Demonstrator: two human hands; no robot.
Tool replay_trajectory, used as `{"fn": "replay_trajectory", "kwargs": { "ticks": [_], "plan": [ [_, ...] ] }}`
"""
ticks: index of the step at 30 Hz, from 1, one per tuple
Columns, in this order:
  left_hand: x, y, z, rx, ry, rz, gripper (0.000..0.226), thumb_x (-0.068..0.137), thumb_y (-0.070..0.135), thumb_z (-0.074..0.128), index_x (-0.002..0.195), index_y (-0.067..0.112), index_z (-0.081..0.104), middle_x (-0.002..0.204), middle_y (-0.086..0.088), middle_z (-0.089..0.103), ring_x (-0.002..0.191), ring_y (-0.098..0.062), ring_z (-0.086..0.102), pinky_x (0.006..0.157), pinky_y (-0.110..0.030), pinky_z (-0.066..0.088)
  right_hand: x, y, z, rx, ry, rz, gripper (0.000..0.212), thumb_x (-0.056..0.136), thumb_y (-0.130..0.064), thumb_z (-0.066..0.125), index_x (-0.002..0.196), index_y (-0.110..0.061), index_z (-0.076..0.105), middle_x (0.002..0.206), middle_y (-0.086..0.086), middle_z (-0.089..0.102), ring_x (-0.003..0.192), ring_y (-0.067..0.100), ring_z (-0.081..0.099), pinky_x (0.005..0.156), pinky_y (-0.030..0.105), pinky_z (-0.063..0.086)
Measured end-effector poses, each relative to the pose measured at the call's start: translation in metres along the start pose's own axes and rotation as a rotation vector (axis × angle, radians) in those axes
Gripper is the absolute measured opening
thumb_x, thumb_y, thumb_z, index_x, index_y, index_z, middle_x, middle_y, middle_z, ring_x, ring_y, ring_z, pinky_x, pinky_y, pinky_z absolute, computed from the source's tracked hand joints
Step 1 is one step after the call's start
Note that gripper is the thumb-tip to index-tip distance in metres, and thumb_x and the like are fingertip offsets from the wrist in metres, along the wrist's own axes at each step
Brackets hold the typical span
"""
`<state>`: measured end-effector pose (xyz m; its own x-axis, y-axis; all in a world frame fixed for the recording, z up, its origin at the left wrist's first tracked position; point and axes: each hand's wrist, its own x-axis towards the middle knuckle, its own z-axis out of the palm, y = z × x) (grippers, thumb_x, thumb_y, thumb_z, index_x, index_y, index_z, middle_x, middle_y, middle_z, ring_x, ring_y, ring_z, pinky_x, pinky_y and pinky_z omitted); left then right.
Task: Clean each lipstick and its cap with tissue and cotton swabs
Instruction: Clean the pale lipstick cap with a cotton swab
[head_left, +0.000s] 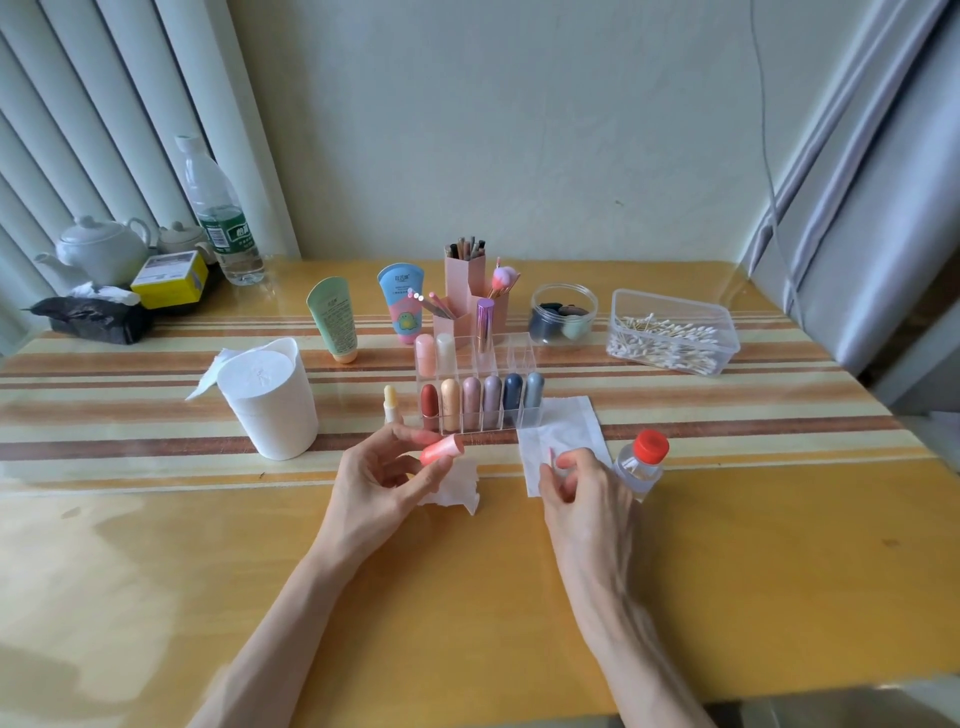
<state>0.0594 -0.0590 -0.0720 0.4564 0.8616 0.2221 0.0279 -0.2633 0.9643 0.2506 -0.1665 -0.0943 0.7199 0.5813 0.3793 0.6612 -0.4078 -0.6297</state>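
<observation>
While left hand (384, 473) pinched coral lipstick (441, 450), axis tilted up-right, we saw right hand (582, 486) curled over flat tissue (558, 431); its grip unclear.

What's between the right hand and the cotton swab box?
Nothing visible stands between the right hand and the cotton swab box. The flat tissue lies under the hand, and the red-capped bottle stands just to its right, off the direct line.
</observation>
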Motion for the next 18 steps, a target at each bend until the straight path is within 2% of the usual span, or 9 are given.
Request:
{"fn": "replay_trajectory", "kwargs": {
  "ticks": [2,5,7,9,11,13,15,18],
  "plan": [
    [-0.001,0.003,0.003,-0.007,0.0,-0.013,0.02,0.088,0.023,0.084,0.098,0.01,0.072,0.09,-0.007,0.078,0.068,-0.025,0.071,0.064,-0.044,0.062,0.0,-0.002,-0.004,0.055,0.01,-0.045,0.014,0.088,-0.02,0.084,0.091,-0.015,0.071,0.069,-0.004,0.067,0.059,0.016,0.056,0.053,0.028,0.038],
    [-0.002,0.008,0.005,-0.031,0.008,-0.03,0.019,0.088,0.023,0.082,0.096,0.009,0.073,0.088,-0.009,0.078,0.064,-0.021,0.069,0.065,-0.039,0.061,0.002,-0.008,-0.008,0.242,-0.027,-0.155,0.012,0.088,-0.02,0.084,0.092,-0.019,0.073,0.07,-0.011,0.063,0.058,0.007,0.055,0.055,0.018,0.043],
    [-0.003,0.011,0.006,-0.062,0.017,-0.029,0.019,0.091,0.024,0.08,0.102,0.009,0.074,0.093,-0.01,0.078,0.064,-0.022,0.069,0.068,-0.039,0.06,0.003,-0.016,-0.01,0.369,-0.106,-0.191,0.009,0.089,-0.019,0.083,0.093,-0.02,0.074,0.074,-0.016,0.064,0.064,0.007,0.06,0.058,0.011,0.043],
    [-0.004,0.014,0.006,-0.1,0.032,-0.032,0.026,0.094,0.022,0.076,0.118,0.011,0.075,0.096,-0.004,0.079,0.066,-0.017,0.066,0.069,-0.03,0.057,0.006,-0.024,-0.011,0.434,-0.188,-0.214,0.007,0.091,-0.019,0.081,0.095,-0.02,0.075,0.076,-0.016,0.067,0.07,0.008,0.063,0.06,0.009,0.043],
    [-0.005,0.013,0.002,-0.156,0.068,-0.048,0.029,0.097,0.022,0.071,0.125,0.015,0.075,0.081,0.003,0.073,0.064,-0.012,0.056,0.063,-0.02,0.049,0.01,-0.03,-0.008,0.456,-0.27,-0.232,0.008,0.091,-0.019,0.081,0.098,-0.019,0.076,0.078,-0.015,0.069,0.073,0.008,0.065,0.062,0.008,0.043],
    [-0.004,0.009,-0.006,-0.193,0.107,-0.047,0.024,0.1,0.025,0.067,0.119,0.014,0.078,0.073,-0.004,0.062,0.067,-0.016,0.046,0.061,-0.023,0.038,0.014,-0.036,-0.002,0.468,-0.33,-0.249,0.009,0.091,-0.02,0.08,0.099,-0.019,0.077,0.081,-0.015,0.071,0.075,0.007,0.066,0.063,0.008,0.045],
    [-0.004,0.008,-0.015,-0.222,0.137,-0.035,0.024,0.101,0.026,0.065,0.117,0.012,0.076,0.082,-0.007,0.064,0.076,-0.022,0.048,0.065,-0.028,0.037,0.017,-0.044,0.005,0.472,-0.35,-0.267,0.009,0.091,-0.021,0.081,0.098,-0.018,0.077,0.083,-0.016,0.072,0.076,0.005,0.066,0.064,0.009,0.046],
    [-0.001,0.008,-0.023,-0.316,0.188,-0.01,0.024,0.099,0.013,0.065,0.118,0.001,0.063,0.097,-0.003,0.074,0.087,-0.021,0.063,0.067,-0.027,0.042,0.019,-0.056,0.014,0.472,-0.349,-0.283,0.006,0.091,-0.02,0.081,0.095,-0.017,0.077,0.079,-0.015,0.071,0.077,0.003,0.066,0.064,0.006,0.044]
  ]
}}
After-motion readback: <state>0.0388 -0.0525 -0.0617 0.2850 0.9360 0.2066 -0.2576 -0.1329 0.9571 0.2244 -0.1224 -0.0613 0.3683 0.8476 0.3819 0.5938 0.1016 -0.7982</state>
